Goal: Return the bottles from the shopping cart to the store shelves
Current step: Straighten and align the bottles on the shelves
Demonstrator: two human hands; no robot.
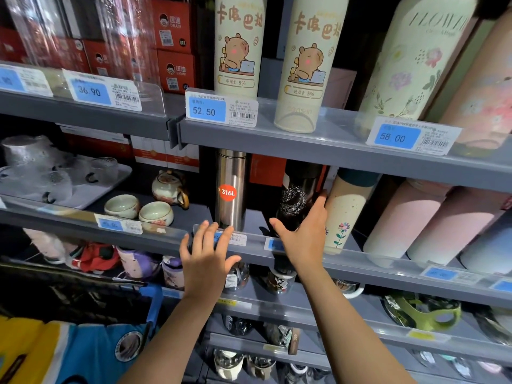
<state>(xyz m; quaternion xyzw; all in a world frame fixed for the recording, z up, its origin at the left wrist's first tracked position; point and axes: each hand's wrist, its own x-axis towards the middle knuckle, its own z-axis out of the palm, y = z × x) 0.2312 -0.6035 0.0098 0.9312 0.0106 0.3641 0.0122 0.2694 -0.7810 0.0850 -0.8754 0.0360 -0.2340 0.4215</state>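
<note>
Dark bottle (293, 200) upright on middle shelf (360, 263), near front edge, betw. steel flask (230, 189) and cream floral bottle (346, 209). Long axis vertical, slight lean possible; can't confirm. Right hand (302, 234) at bottle's lower body, directly in front: thumb left of it, fingers (318, 206) up right side, loosely cupped round it, contact likely but firm grip not confirmed. Left hand (209, 250) spread flat, fingers straight, at shelf front edge by price tag (232, 239), below flask, holding nothing. Right hand clearly nearer. Both forearms raised fwd and up. Judgement: placement near done; next is release.
</note>
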